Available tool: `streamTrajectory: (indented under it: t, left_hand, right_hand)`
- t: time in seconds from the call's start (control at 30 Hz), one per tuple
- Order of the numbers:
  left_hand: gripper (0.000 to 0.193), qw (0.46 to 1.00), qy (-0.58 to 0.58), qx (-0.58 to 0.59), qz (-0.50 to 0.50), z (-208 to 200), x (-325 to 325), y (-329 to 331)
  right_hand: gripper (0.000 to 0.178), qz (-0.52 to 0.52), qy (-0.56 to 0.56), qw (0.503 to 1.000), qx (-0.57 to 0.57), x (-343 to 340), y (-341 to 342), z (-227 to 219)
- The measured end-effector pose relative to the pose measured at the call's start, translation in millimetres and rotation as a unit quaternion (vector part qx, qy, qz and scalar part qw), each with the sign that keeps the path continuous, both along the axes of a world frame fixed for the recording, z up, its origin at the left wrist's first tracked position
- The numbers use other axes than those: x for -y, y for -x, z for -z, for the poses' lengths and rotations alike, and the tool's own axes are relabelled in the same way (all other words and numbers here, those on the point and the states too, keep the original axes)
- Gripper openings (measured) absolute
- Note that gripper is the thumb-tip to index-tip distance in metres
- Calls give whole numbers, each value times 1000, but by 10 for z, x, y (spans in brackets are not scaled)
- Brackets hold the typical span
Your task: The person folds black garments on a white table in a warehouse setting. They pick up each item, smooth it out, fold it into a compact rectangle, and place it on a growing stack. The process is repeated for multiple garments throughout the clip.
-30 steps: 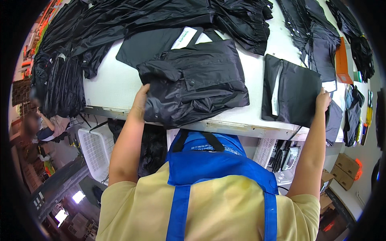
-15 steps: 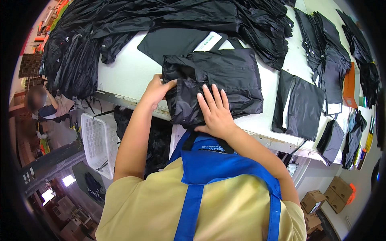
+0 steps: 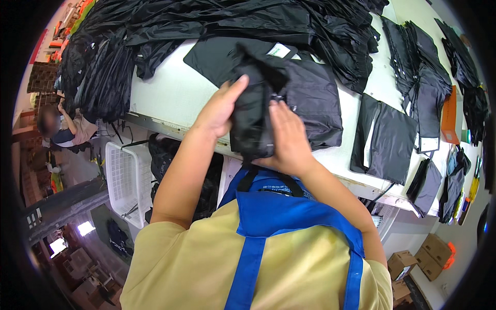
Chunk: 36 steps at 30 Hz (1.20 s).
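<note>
A black, shiny folded garment (image 3: 315,106) lies at the table's near edge in front of me. Its left part is lifted and folding over toward the right, blurred by motion. My left hand (image 3: 219,108) grips this raised part at its left side, thumb on top and the other fingers partly hidden. Flat on the garment's middle rests my right hand (image 3: 292,139), its fingers stretched out and its thumb toward the table's front edge. Behind the garment is a flat black piece (image 3: 206,57) with a white label (image 3: 278,50).
A large heap of black garments (image 3: 217,20) covers the table's far side. To the right lie a folded black packet (image 3: 385,139), more black garments (image 3: 421,77) and an orange box (image 3: 450,119). A white basket (image 3: 126,175) stands below left. Another person (image 3: 72,126) sits at far left.
My left hand has moved right and up, bringing the garment's left part up and over. My right hand has shifted slightly right, still on the garment.
</note>
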<state>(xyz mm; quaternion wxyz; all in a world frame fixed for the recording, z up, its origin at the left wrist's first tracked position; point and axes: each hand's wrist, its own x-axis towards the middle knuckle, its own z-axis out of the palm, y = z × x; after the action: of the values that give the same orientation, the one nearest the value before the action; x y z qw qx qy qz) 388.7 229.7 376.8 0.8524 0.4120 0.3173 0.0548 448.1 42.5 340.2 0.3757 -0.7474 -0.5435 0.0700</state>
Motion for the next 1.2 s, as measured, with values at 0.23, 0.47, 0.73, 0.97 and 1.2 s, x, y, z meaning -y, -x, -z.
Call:
streamTrajectory:
  t: [0.23,0.47,0.73,0.97,1.2]
  left_hand:
    - [69,981,-173,57,72,-100,88,-97]
    - [78,892,-364,-268,-11,1234,166,609]
    - [100,836,-498,-217,79,1080,512,743]
    - [107,855,-516,2,45,972,681,816]
    - [93,708,-693,75,110,1156,891,607]
  right_hand:
    - [52,391,-304,765,-411,1470,-1807,-90]
    - [28,679,-316,613,-252,3447,-2668,653]
    - [70,238,98,919,-299,348,-666,636]
    - [47,196,86,777,-592,-46,-913,677]
    - [34,257,65,872,-412,327,-1331,757]
